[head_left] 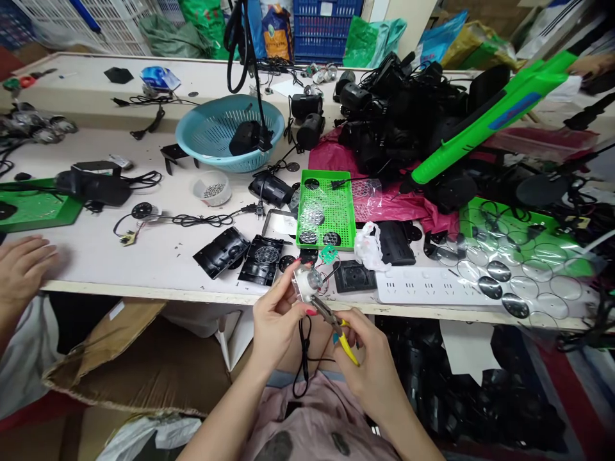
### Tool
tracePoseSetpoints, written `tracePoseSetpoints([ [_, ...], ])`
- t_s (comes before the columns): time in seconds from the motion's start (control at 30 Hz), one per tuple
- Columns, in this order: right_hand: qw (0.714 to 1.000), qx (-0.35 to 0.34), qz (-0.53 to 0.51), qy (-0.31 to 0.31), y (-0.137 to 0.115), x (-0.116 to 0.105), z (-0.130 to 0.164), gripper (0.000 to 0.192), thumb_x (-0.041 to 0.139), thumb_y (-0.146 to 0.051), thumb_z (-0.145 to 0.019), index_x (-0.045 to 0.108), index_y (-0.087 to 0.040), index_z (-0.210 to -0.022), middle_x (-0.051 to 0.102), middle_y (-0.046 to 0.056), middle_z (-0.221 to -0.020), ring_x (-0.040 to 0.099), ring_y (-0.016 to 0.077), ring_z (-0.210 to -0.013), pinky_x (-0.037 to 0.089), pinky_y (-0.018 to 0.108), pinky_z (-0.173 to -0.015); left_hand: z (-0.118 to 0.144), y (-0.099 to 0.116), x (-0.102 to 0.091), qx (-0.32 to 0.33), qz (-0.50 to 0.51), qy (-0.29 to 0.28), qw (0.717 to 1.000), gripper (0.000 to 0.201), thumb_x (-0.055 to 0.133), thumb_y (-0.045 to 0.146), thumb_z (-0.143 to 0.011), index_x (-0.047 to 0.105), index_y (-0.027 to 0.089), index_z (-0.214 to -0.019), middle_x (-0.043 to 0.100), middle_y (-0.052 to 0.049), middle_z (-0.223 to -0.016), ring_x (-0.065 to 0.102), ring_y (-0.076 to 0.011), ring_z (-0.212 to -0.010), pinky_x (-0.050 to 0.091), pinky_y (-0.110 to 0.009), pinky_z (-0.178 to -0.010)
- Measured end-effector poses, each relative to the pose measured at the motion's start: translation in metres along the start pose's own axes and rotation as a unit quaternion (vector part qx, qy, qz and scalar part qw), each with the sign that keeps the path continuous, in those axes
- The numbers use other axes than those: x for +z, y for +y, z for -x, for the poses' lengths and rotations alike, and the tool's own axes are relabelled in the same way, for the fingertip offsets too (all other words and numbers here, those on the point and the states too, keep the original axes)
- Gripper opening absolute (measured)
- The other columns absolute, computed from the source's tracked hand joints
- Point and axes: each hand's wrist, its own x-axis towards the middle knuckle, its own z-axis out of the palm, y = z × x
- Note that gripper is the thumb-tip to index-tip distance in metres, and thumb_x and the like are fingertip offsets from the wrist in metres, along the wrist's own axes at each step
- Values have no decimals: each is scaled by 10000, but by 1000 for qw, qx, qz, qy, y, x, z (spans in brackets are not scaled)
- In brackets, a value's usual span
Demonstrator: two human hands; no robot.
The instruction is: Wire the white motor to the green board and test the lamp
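My left hand (276, 317) holds a small white motor assembly (307, 282) just in front of the table edge. Thin wires run from it to a small green circuit board (328, 254), and a black cable (303, 349) hangs down from it over my lap. My right hand (365, 349) grips yellow-handled pliers (336, 323), whose tip touches the underside of the motor assembly.
On the white table (158, 256) lie a green mesh tray (327, 208), black plastic parts (240, 253), a white power strip (427, 285), a teal colander (228, 131) and a pile of black devices (398, 115). A green electric screwdriver (485, 118) hangs at right. Another person's hand (22, 269) rests at left.
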Motion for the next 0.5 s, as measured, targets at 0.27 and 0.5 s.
tracePoseSetpoints([
  [0.27,973,-185,132,37,27,-17,-9,298,521,-72,-756,601,-189,-1018,535,5,-812,515,132,-677,402,231,-592,-6,12,-13,-190,93,-169,963,658,882,431,-675,694,209,-1266,756,-114,-1085,712,-200,-841,576,-265,-776],
  [0.5,989,-123,84,-7,26,-25,-13,278,495,-87,-729,566,-188,-978,470,1,-787,465,149,-681,369,256,-582,-6,4,-14,-183,174,-120,960,650,876,411,-699,674,234,-1291,708,-125,-1236,699,-204,-1004,563,-243,-849],
])
